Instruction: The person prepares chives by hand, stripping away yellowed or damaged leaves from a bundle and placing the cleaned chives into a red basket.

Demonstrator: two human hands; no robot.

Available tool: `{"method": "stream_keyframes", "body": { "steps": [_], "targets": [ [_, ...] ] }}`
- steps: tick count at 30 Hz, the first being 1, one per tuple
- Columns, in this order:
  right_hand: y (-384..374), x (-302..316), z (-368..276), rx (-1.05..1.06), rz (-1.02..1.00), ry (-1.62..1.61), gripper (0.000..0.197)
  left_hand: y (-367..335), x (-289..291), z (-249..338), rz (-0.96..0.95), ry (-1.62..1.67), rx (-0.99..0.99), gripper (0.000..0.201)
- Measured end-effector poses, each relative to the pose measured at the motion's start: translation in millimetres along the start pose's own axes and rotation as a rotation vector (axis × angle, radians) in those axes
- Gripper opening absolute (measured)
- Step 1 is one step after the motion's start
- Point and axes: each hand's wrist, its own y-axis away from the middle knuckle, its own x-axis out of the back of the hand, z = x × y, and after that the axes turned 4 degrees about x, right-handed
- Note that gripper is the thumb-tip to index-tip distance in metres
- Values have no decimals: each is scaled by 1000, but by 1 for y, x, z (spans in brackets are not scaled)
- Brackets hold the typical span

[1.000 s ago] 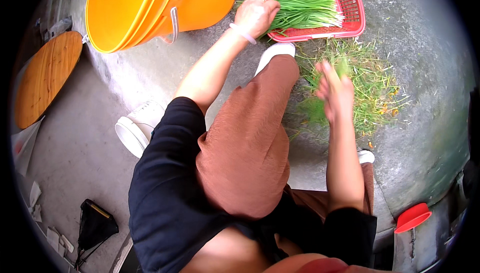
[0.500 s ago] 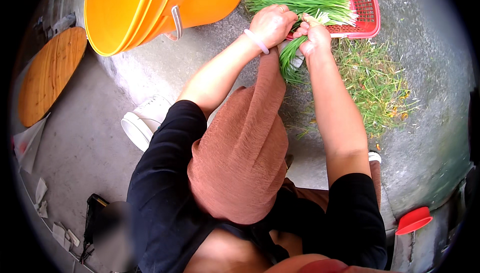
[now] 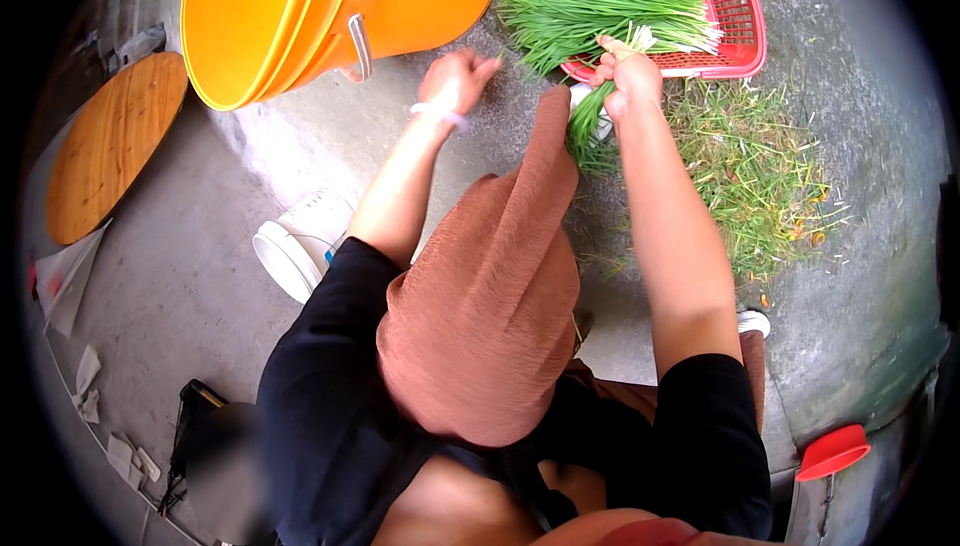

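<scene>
My right hand (image 3: 632, 79) is closed around a small bunch of garlic chives (image 3: 592, 111), white stem ends up and green leaves hanging down toward my knee. Just beyond it, a larger pile of garlic chives (image 3: 610, 11) lies in and over the near left side of a red plastic basket (image 3: 742, 6). My left hand (image 3: 455, 81), with a pale bracelet on its wrist, is off to the left over the concrete, apart from the bunch. Its fingers look pinched together and slightly blurred; what they hold, if anything, is too small to name.
A big orange bucket (image 3: 400, 6) lies tipped at the upper left. Loose trimmings (image 3: 750, 176) are spread on the ground right of my right forearm. A white bucket (image 3: 300, 241), a round wooden board (image 3: 115, 146) and a red plastic item (image 3: 834, 452) are farther out.
My left hand has moved left and slightly down, away from the bunch and my right hand. My right hand keeps its grip in nearly the same place.
</scene>
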Motion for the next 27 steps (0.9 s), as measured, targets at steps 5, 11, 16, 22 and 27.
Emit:
{"method": "stream_keyframes", "body": {
  "steps": [5, 11, 16, 22, 27],
  "targets": [
    [26, 12, -1, 83, 15, 52, 10, 11, -2, -28, 131, -285, -179, 15],
    [49, 28, 9, 122, -13, 35, 10, -13, -19, 65, 417, 60, -787, 8],
    [57, 35, 9, 131, -18, 12, 13, -25, -25, 105, 419, -116, -742, 9],
    [61, 37, 7, 98, -69, -15, 14, -33, -35, 108, 473, -129, -733, 12],
    [62, 41, 9, 91, -62, -12, 16, -42, -36, 113, 412, -216, -738, 13]
  ]
}}
